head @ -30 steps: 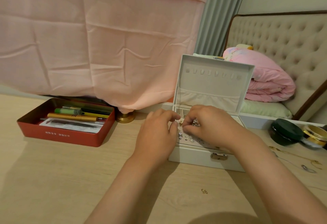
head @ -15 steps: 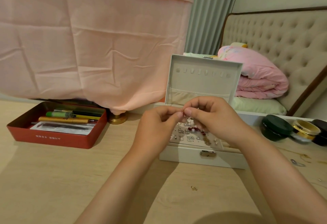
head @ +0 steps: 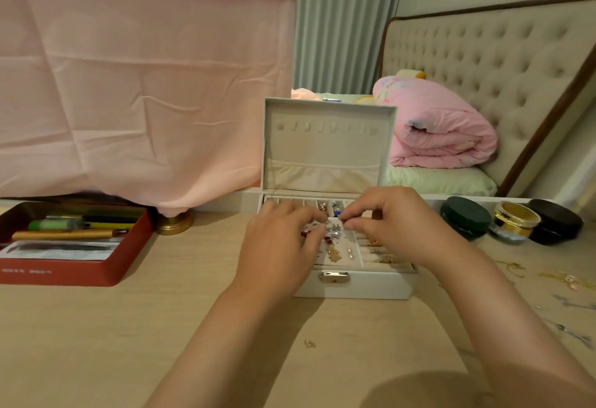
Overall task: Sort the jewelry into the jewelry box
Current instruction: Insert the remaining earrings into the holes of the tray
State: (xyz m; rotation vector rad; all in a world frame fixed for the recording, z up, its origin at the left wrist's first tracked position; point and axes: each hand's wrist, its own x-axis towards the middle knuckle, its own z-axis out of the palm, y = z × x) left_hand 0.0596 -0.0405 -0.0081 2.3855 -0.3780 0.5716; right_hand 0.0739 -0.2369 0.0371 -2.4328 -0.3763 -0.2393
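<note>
The white jewelry box (head: 354, 286) stands open mid-table, its lid (head: 325, 146) upright. Both hands hover low over its tray of earrings and rings (head: 335, 254). My right hand (head: 395, 225) pinches a tiny red piece (head: 344, 221) between thumb and forefinger. The curled fingers of my left hand (head: 282, 246) pinch at a red-beaded earring (head: 304, 234) on the earring panel, and its fingertips are partly hidden. A small gold ring (head: 309, 344) lies loose on the table in front of the box. Gold chains (head: 561, 278) and silver pieces (head: 575, 305) lie at the right.
A red tin (head: 74, 277) of pens sits at the left, with a brass lamp base (head: 174, 223) beside it. A dark green jar (head: 466, 217), a gold jar (head: 516, 219) and a black lid (head: 555, 220) stand at the right. Pink cloth hangs behind.
Both hands have come down from above the box to the earring panel, and have drawn slightly apart with the red pieces.
</note>
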